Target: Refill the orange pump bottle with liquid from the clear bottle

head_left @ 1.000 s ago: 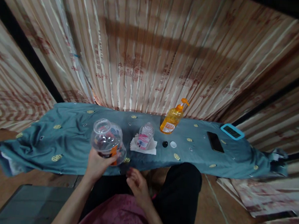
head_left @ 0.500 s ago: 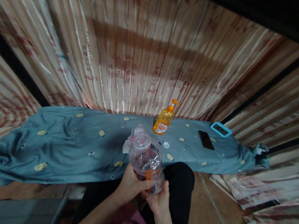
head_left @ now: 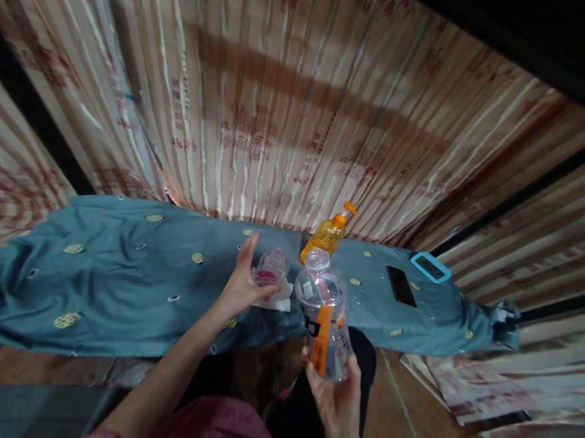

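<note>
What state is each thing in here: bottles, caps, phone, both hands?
Big bottle: uncapped, upright, held off the table by right hand.
Small bottle: uncapped, standing on a tissue, left hand closing on it.
Pump bottle: upright, pump on.
Phone: flat, screen dark.
Caps: hidden behind the big bottle.

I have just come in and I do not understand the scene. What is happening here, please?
A seated person holds a clear uncapped bottle with an orange label upright in the right hand. The left hand reaches to a small clear bottle with a pink label, which stands on a white tissue on the teal cloth. Behind them stand an orange pump bottle, a black phone and a blue-framed device.
</note>
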`<state>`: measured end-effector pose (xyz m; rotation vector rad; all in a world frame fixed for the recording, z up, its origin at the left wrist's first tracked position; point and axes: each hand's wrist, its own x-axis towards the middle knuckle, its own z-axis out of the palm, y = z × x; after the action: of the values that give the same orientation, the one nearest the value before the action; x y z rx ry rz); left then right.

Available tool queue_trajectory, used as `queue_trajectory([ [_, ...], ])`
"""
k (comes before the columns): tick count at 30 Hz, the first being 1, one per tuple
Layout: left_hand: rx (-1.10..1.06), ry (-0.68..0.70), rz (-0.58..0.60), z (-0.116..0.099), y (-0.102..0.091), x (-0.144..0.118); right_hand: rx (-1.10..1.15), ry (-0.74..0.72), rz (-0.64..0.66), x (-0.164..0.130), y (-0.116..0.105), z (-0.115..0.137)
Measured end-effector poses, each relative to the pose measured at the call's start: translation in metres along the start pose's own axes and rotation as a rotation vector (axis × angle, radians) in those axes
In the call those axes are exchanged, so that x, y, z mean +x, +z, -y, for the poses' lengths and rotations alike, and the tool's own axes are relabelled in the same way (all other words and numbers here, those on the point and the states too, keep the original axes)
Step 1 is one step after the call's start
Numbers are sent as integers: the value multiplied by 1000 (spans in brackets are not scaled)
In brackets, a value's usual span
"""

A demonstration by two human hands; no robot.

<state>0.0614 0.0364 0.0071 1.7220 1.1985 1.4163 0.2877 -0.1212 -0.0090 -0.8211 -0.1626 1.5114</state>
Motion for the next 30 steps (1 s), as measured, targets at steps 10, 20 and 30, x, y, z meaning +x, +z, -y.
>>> queue_trajectory([
  [10, 14, -2, 81, 14, 32, 20, -98, -127, -43, 13, -1, 11],
  [20, 57, 3, -11, 10, 45, 6, -180, -163, -65, 4, -17, 20],
  [30, 34, 28, -13, 12, 48, 0, -206, -201, -83, -19, -14, 31],
])
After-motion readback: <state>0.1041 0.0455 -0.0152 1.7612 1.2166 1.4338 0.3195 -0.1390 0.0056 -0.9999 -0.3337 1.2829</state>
